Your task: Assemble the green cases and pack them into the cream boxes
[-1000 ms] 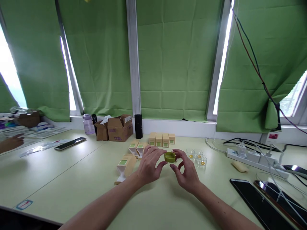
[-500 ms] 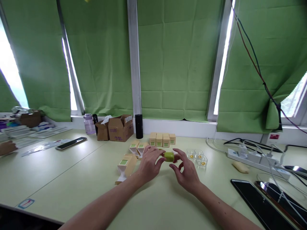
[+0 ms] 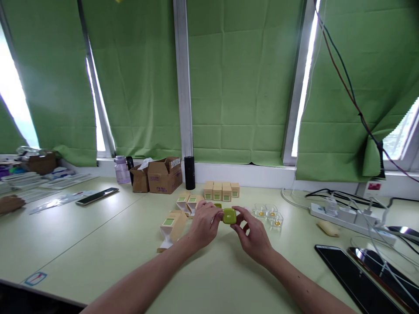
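Observation:
A small olive-green cap-like piece point(image 3: 229, 216) is held just above the table between both hands. My left hand point(image 3: 203, 226) pinches its left side with closed fingers, and my right hand point(image 3: 253, 235) pinches its right side. Behind the hands stands a row of several small tan boxes with green labels point(image 3: 221, 191). Two open tan boxes point(image 3: 188, 203) lie to the left, and a longer one point(image 3: 170, 227) lies nearer me. To the right sit three clear cups with yellow centres point(image 3: 270, 214).
Cardboard boxes point(image 3: 160, 175), a purple bottle point(image 3: 119, 170) and a black cylinder point(image 3: 189, 172) stand by the window sill. A power strip with cables point(image 3: 347, 213) and dark tablets point(image 3: 356, 279) lie at the right. A phone point(image 3: 96, 196) and another person's hand point(image 3: 9, 204) are at the left.
The green piece has been turned from open side up to flat face toward me. My right hand has closed in and now pinches it together with the left.

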A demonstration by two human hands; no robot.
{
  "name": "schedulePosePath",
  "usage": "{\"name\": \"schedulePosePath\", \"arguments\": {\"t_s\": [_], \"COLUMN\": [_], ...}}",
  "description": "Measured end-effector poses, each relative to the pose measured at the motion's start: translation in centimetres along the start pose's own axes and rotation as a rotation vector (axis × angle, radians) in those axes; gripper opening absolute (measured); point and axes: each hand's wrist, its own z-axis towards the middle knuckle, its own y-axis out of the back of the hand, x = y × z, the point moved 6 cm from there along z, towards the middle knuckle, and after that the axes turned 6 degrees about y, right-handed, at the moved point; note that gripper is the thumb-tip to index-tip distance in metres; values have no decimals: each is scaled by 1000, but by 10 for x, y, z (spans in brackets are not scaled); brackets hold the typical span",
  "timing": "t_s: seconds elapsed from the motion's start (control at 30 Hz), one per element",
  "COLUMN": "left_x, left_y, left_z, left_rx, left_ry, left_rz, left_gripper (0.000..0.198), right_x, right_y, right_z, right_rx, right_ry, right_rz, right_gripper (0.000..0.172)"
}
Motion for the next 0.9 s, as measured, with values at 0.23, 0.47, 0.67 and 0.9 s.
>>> {"name": "schedulePosePath", "arguments": {"t_s": [0.23, 0.47, 0.67, 0.9], "left_x": [-7, -7, -7, -9], "left_y": [4, 4, 3, 7], "left_z": [0, 0, -1, -1], "left_rx": [64, 77, 91, 44], "left_ry": [-35, -62, -89, -107], "left_rz": [-73, -79, -89, -46], "left_gripper": [22, 14, 12, 14], "right_x": [-2, -3, -4, -2], "right_y": [2, 3, 2, 2], "right_z": [0, -1, -2, -2], "right_rx": [-5, -2, 7, 16], "right_ry": [-75, -86, -124, -134], "right_rz": [97, 142, 245, 282], "right_gripper": [38, 35, 33, 33]}}
